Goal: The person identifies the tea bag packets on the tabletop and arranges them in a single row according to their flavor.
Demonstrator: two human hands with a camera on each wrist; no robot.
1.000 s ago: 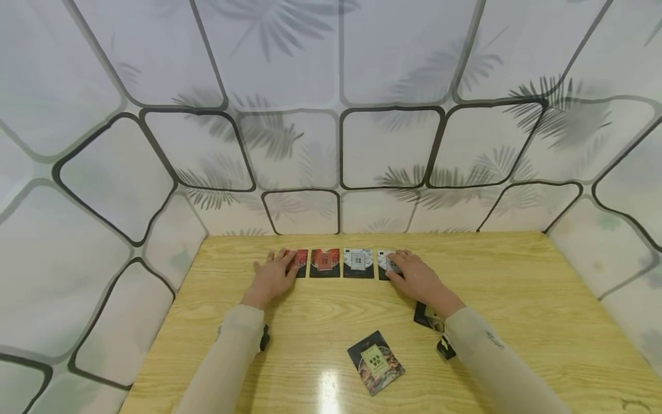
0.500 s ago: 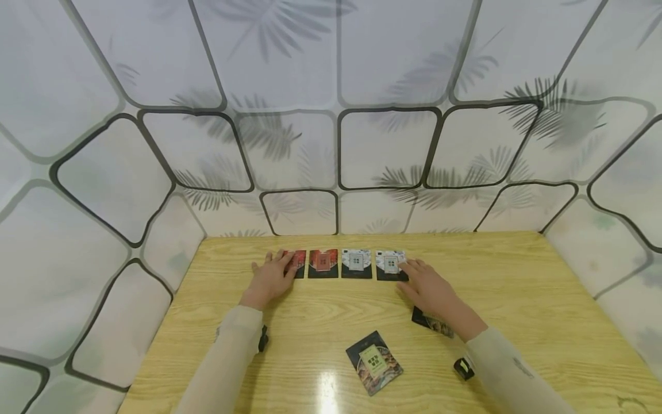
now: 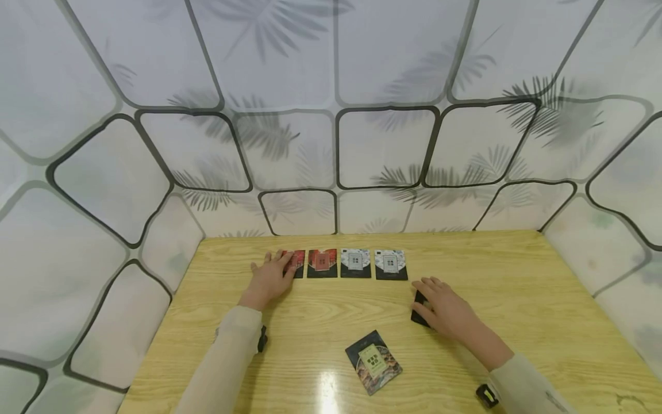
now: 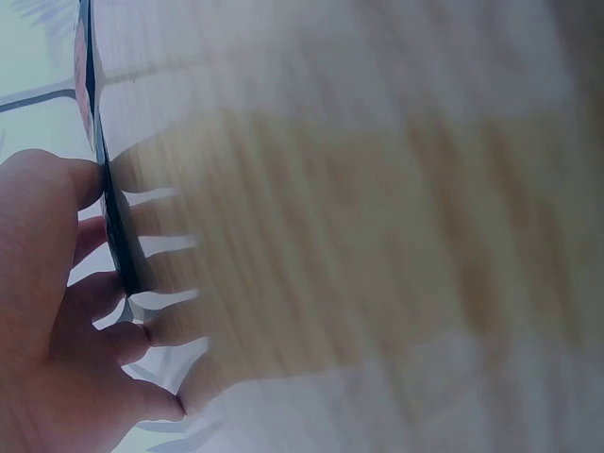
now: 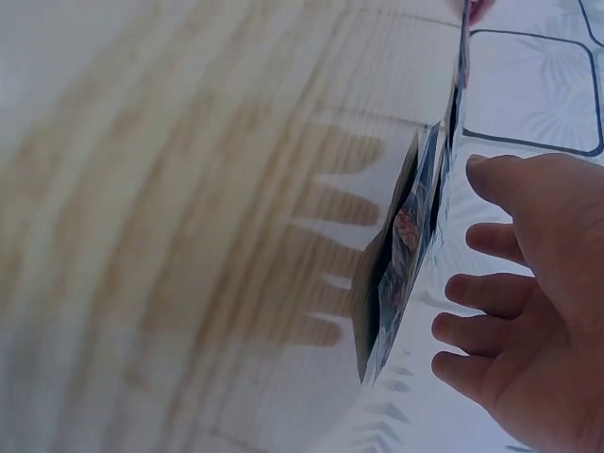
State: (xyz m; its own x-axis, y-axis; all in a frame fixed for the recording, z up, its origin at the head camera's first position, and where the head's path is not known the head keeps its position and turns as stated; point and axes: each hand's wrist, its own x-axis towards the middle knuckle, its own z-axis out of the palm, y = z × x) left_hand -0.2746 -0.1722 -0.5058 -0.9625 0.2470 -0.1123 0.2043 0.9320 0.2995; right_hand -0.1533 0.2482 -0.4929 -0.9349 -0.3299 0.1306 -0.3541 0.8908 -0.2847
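My left hand (image 3: 269, 282) rests with fingers spread on the leftmost red-and-black flat packet (image 3: 299, 271), covering its left part. In the left wrist view, the thumb and fingertips lie along that packet's dark edge (image 4: 119, 236). A second red packet (image 3: 322, 271) and two white-and-black packets (image 3: 355, 272) (image 3: 391, 274) continue the row to its right. Relaxed fingers of my right hand (image 3: 446, 307) hover over a dark packet (image 3: 418, 315) and hide most of it. The right wrist view has that packet (image 5: 404, 250) on the table, with a gap between it and the fingertips.
Nearer the front lies another dark packet (image 3: 373, 362) with a pale green label, turned at an angle. The wooden tabletop (image 3: 310, 322) meets a patterned fabric wall (image 3: 300, 213) just behind the row. A black wrist device (image 3: 487, 395) sits by the right sleeve.
My right hand has left the rightmost white packet, moving right and toward me until over the dark packet. The left hand stays on the leftmost red packet.
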